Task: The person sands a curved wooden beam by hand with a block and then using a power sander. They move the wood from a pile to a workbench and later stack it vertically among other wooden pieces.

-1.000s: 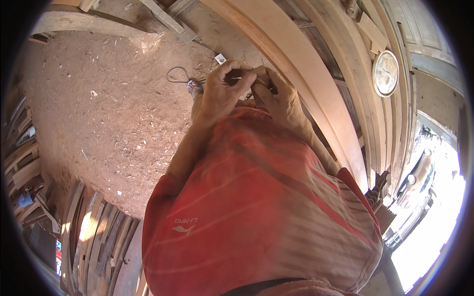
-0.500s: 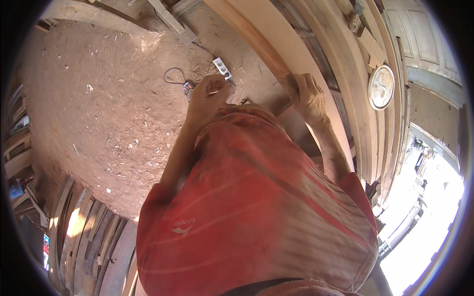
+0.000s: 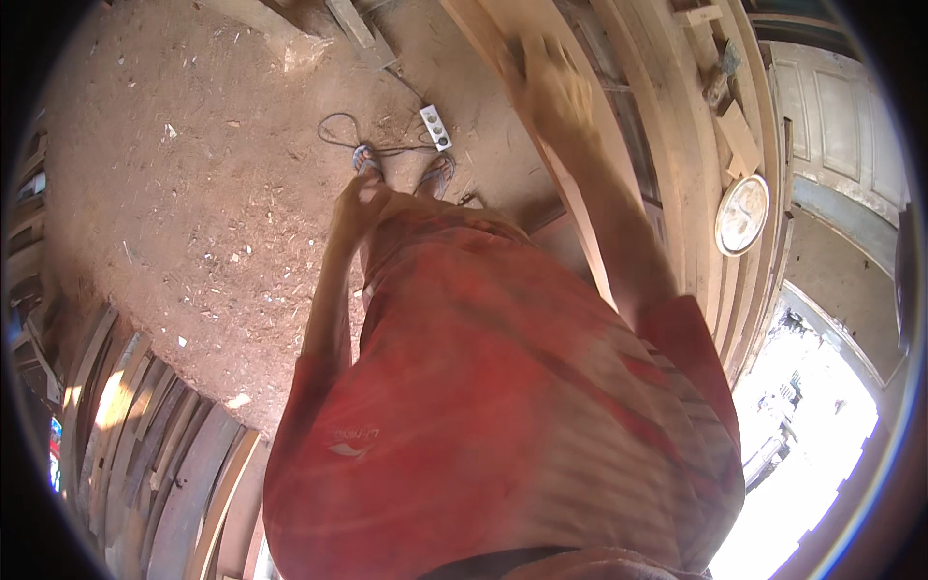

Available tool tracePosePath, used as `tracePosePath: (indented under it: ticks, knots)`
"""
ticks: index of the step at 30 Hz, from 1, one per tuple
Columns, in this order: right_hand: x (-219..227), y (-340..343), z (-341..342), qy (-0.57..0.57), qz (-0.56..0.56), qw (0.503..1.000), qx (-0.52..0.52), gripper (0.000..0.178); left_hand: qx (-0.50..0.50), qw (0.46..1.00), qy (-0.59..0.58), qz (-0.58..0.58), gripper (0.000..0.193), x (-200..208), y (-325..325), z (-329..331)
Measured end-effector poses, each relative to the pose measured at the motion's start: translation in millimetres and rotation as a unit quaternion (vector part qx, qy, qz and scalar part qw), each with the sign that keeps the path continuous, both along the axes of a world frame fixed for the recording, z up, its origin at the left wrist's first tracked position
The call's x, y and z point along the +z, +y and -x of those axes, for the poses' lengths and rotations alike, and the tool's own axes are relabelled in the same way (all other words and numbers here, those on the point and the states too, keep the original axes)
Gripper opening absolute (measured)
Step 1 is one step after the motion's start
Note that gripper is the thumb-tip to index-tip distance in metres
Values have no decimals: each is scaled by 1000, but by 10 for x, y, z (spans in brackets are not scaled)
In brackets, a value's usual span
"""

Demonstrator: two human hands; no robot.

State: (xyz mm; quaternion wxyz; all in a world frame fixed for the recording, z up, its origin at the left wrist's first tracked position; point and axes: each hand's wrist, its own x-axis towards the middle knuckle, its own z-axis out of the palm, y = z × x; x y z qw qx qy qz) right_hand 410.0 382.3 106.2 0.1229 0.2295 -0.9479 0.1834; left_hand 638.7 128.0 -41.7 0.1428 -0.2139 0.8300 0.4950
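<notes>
The person's red striped shirt (image 3: 503,425) fills the lower middle and hides most of what lies under the arms. The left hand (image 3: 360,198) hangs at the hip with its fingers curled loosely; nothing shows in it, though its palm side is turned away and hard to make out. Just beyond that hand stand two sandalled feet (image 3: 401,169) on the sawdust-strewn dirt floor (image 3: 174,193), and a little past them lie a white power strip (image 3: 436,127) and a looped dark cable (image 3: 338,130). The right hand (image 3: 549,89) is stretched far forward and blurred; it lies on a long pale wooden plank (image 3: 570,193), one of a stack of boards (image 3: 677,145) running along the right. I cannot tell whether that hand grips the plank or only rests on it. To its right, a round white dial-like disc (image 3: 741,215) leans against the boards, with a panelled door (image 3: 836,126) behind. More planks (image 3: 145,454) lean at lower left, partly cut off.
</notes>
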Motion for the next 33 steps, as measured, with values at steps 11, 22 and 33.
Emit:
tracePosePath:
  ticks: [11, 22, 33]
  knots:
    - [-189, -289, 531, 35, -15, 999, 17, 27, 169, 976, -120, -68, 44, -436, -474, -859]
    - [-75, -416, 621, -13, -65, 998, -21, 26, 283, 938, -168, -106, 40, -847, -440, -1641]
    - [-111, 184, -104, -61, -49, 996, -41, 40, 364, 850, -335, -181, 44, -1283, -484, -2518]
